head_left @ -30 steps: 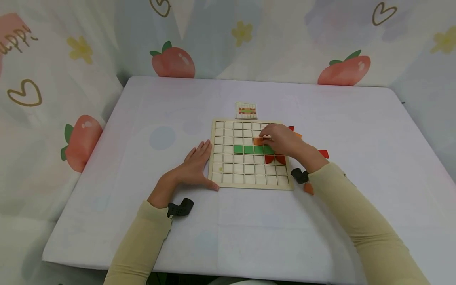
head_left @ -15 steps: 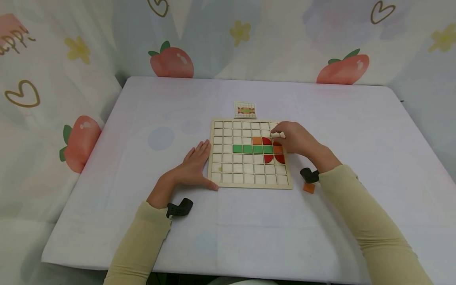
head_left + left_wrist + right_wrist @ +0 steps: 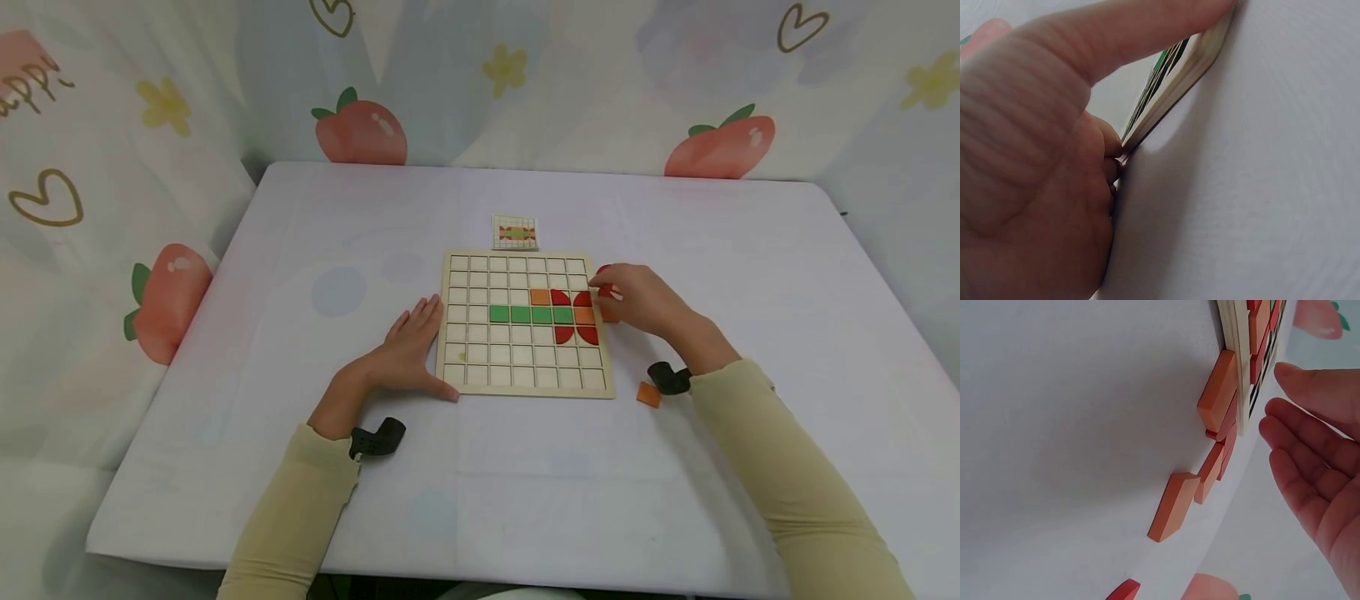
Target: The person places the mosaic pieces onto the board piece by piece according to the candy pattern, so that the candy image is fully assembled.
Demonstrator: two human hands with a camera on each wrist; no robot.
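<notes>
A pale wooden grid board (image 3: 528,392) lies on the table. Several green square tiles (image 3: 531,314) form a row in it, with an orange tile (image 3: 540,297) above and another orange tile (image 3: 584,316) at the row's right end. Rounded red tiles (image 3: 564,334) sit around that end. My left hand (image 3: 408,354) is spread against the board's left edge, thumb at its near corner. By the right edge hovers my right hand (image 3: 641,298); in the right wrist view its fingers (image 3: 1297,475) are loosely bent, apart from the thumb, holding nothing.
Loose orange blocks (image 3: 1174,506) and red pieces (image 3: 1124,590) lie right of the board, partly under my right hand in the head view. One orange block (image 3: 649,394) lies nearer me. A small pattern card (image 3: 515,232) rests behind the board.
My right hand has drawn back rightward from over the board to its right edge, uncovering red tiles and the orange tile at the row's end. The left hand stays put.
</notes>
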